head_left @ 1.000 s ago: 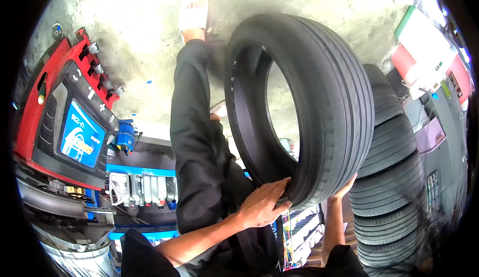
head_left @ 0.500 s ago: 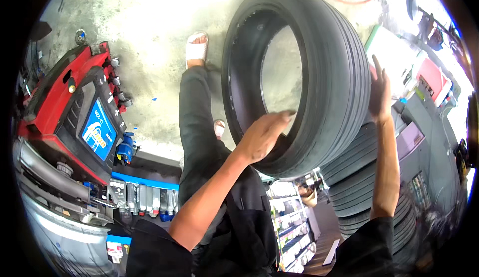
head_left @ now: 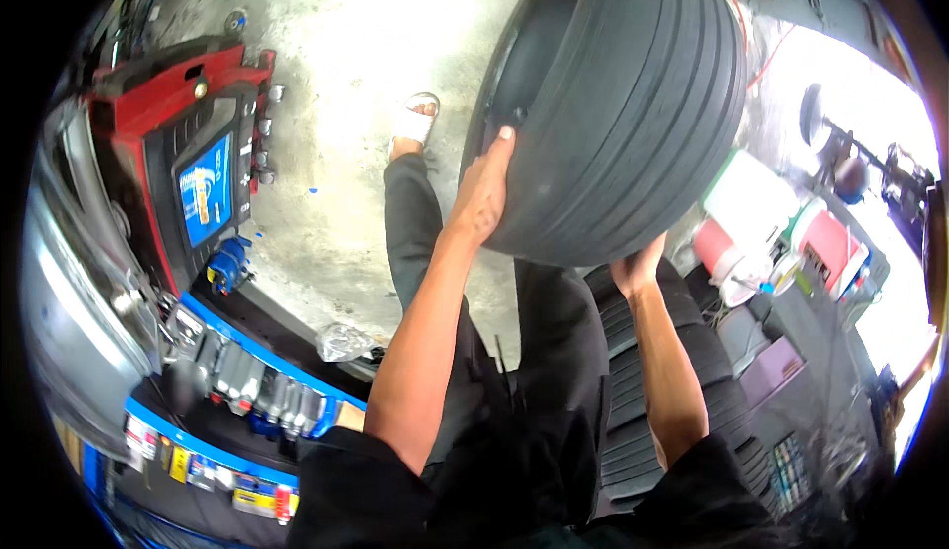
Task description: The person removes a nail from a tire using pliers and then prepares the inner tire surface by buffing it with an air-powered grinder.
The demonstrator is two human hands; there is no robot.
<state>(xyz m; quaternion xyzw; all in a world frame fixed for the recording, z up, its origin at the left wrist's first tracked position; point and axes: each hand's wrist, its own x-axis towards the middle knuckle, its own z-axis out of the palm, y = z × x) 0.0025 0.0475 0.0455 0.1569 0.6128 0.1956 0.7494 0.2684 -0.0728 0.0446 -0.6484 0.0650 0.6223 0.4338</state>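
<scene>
Since the earlier frame the tire [head_left: 613, 124] has swung up and to the right, showing more of its grooved tread. The right hand [head_left: 641, 264], spread open beside the tread half a second ago, has come to the lower tread. The left hand [head_left: 481, 191], which was over the tire's opening, has come to its left rim.

The left fingers are clamped on that rim, thumb along the sidewall; the right fingers press the tread from below, partly hidden, so how far they curl I cannot tell. The tire is in front of the person, between both hands, above the stack of tires [head_left: 638, 406].

The floor [head_left: 326, 94] is pale, stained concrete, brightest near its upper edge. A foot in a white sandal [head_left: 419, 126] stands on it. Along the floor's left edge is a red and black machine [head_left: 158, 119] with a blue panel [head_left: 205, 193]; below it, a blue-edged shelf [head_left: 222, 320] carries a row of bottles [head_left: 239, 376]. To the right, a grey surface [head_left: 825, 351] carries a purple box [head_left: 771, 373] at its left edge.
</scene>
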